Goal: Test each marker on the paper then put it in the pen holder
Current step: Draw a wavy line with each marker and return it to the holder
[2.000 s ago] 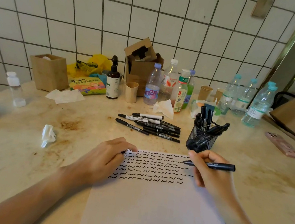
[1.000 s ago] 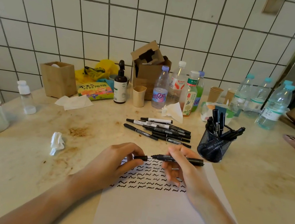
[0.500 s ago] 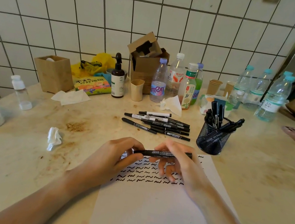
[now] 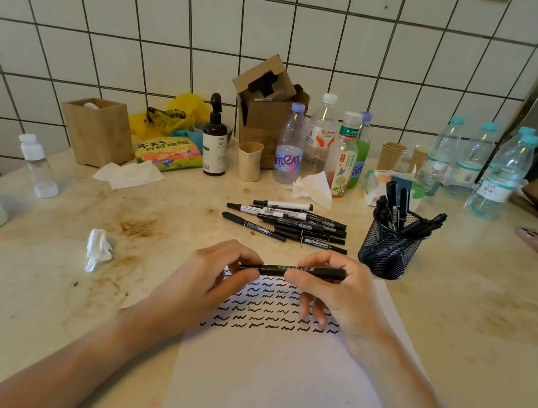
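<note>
Both hands above paper, grasping 1 black marker held level between them. Left hand pinches marker's left end, fingers curled; right hand wraps barrel, thumb beneath, lower fingers loose over ink squiggles. Paper: white sheet, rows of black wavy marks, flat on stained, mottled stone counter. Loose markers piled behind. Black wire-mesh pen holder, cylindrical, holds several markers, just beyond right hand.
</note>
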